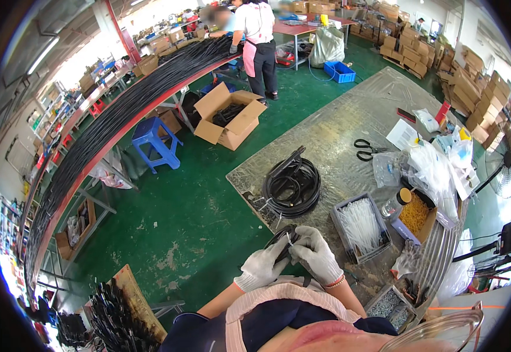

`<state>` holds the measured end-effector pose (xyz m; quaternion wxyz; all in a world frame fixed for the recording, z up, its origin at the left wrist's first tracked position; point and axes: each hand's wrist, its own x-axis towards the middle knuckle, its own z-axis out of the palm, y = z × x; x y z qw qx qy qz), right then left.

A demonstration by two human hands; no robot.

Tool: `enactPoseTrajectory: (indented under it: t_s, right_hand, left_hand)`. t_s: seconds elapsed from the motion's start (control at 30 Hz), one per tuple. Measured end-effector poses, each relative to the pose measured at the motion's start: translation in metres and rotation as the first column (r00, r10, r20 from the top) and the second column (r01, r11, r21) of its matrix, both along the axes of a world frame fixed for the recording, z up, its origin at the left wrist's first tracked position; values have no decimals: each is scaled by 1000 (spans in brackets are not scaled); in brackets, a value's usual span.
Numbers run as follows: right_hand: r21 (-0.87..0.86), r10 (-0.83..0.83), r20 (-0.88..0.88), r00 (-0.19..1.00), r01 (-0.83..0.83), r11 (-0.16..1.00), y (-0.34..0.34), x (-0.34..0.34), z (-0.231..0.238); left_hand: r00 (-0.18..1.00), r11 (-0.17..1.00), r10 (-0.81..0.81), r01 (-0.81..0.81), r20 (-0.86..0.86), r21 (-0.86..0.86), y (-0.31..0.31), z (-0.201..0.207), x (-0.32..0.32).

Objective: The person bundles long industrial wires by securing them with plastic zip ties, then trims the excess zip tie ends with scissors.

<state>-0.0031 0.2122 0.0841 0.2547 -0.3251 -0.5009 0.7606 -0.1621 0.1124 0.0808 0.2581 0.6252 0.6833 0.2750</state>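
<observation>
Both my hands wear white knit gloves and meet at the near edge of the table. My left hand [261, 267] is closed round a bundle of black cable [283, 234]. From the other side my right hand [317, 256] grips the same bundle, fingers bent, beside a thin white cable tie [290, 239] on it. The fingertips partly hide the bundle. Just beyond lies a coil of black cable [293, 186] on the metal-topped table [332, 135]. A grey bin of white cable ties [360, 226] stands to the right of my right hand.
Right of the bin are a clear jar [396, 204], a box of yellow small parts [415, 216] and plastic bags [434, 161]. Black scissors [368, 150] lie farther back. A screw bin [391, 308] sits near right. Across the floor stand a blue stool [154, 141], an open carton [232, 117] and a person [258, 47].
</observation>
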Motion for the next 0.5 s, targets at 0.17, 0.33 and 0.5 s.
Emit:
enactPoseTrajectory:
  t_s: [0.17,0.33,0.5]
  right_hand:
    - [60,83,28,996,-84,995,3,-15,-5]
    - [123,128,122,984,-143,982,-2,-41,8]
    - [818,-39,292,956,-228,529,-12,-82,0]
  left_hand:
    - [999,995,43,-44,5,85,-6,2,-15]
    - [995,980,67,-51,-80,191,-18,-15,-35]
    - [994,994,98,-95,-55,59,-42,-30,-58]
